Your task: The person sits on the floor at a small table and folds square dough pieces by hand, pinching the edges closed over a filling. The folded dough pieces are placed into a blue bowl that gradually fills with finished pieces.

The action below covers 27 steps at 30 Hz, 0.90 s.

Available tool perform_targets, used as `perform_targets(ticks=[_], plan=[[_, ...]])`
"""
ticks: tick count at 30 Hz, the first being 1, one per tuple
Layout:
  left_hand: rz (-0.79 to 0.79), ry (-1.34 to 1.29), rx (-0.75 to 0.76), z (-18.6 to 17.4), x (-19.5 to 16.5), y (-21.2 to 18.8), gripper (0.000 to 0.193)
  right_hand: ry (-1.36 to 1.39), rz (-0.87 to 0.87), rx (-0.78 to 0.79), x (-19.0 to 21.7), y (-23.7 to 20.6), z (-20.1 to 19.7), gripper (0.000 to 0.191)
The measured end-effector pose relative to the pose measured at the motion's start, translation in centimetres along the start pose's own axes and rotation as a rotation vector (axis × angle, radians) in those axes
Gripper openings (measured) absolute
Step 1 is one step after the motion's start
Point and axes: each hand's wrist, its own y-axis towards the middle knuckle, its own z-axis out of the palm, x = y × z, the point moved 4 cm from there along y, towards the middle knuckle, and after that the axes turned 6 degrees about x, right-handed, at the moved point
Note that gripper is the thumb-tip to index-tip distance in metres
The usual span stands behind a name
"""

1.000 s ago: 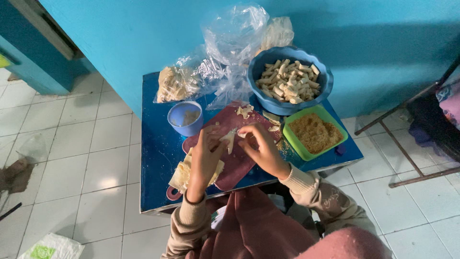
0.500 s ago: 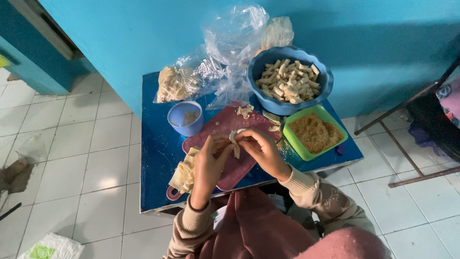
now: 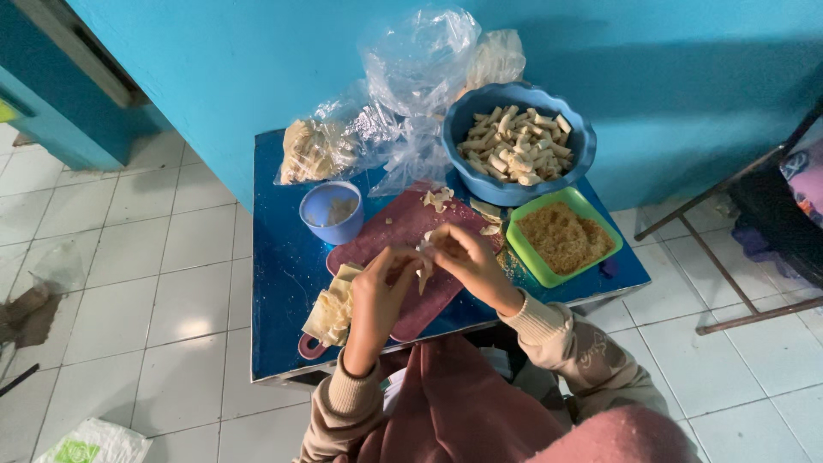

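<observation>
Could tear, that thin pale wrapper (image 3: 423,267), if pinched too hard or pulled unevenly between the two hands; looks soft and floppy, hanging a little below the grip. Could also spill filling onto the dark red cutting board (image 3: 390,236) if rolled loosely, though whether any filling sits inside cannot be told from here. Might nudge the small blue cup (image 3: 331,212) with the left elbow side, since standing just beside the board. Might drag the stack of square wrappers (image 3: 330,304) off the near edge of the blue bench (image 3: 279,283), lying near that edge under the left wrist.

Left hand (image 3: 380,287) raised above the board, fingers (image 3: 401,257) curled in and pinched shut on the wrapper's left side. Right hand (image 3: 463,257) facing it, fingers (image 3: 435,243) bent and closed on the wrapper's right side, fingertips of both hands nearly meeting. Wrapper held between the two sets of fingers, off the board, a pale strip drooping beneath them.

Behind: a large blue bowl (image 3: 480,176) heaped with finished pale rolls, a green square tray (image 3: 525,249) of golden crumbs just right of the right hand, crumpled clear plastic bags (image 3: 403,94) against the turquoise wall.
</observation>
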Motion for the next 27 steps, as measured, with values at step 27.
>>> perform_targets(ticks=[27], plan=[[-0.13,0.039,-0.055,-3.5,7.0,-1.5,0.014,-0.087,-0.019,0.05,-0.8,-0.2,-3.1,0.011]])
